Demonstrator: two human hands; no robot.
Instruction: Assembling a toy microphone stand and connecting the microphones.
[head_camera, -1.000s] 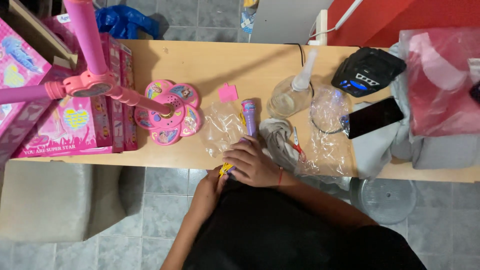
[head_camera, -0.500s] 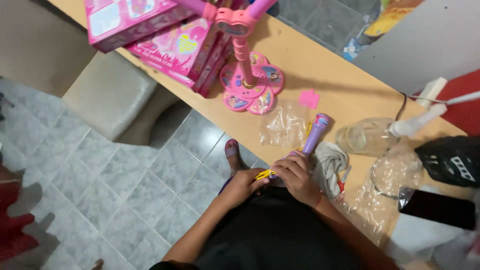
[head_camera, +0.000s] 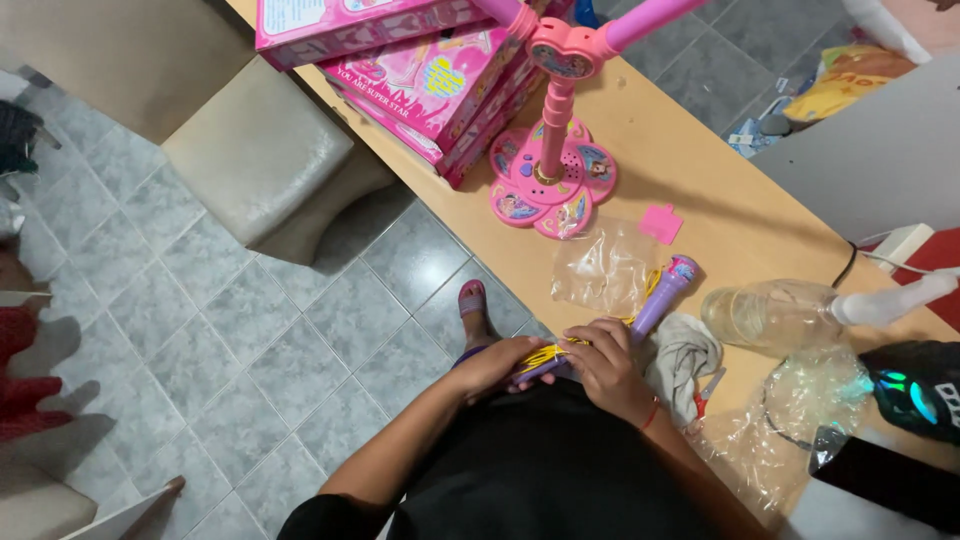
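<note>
— What are the hands on?

— A purple toy microphone (head_camera: 655, 305) lying slantwise at the near edge of the wooden table (head_camera: 700, 170). Its head, with the pink and blue trim, points away toward the middle of the table, and the handle end comes off the edge into the person's lap. The right hand (head_camera: 605, 365) is curled over the handle from above, fingers closed around it. The left hand (head_camera: 500, 362) meets it from the other side, fingertips pinched on a bunch of thin yellow cord (head_camera: 545, 357) at the handle's end.

— So both are gripping?

— The right is wrapped shut on the microphone. The left is nearly closed on the yellow cord; whether it also touches the handle I cannot tell, the fingers hide it.

— What lies round about?

— Just beyond the microphone's head, an empty clear plastic bag (head_camera: 605, 265), and past that a small pink plastic piece (head_camera: 661, 223). A grey cloth (head_camera: 685, 355) sits right beside the right hand, touching the microphone's flank. Farther up the table stands a pink toy stand (head_camera: 552, 175) with a flower-shaped base, and next to it a stack of pink boxes (head_camera: 420, 70). To the right is a clear plastic bottle (head_camera: 765, 315) on its side.
</note>
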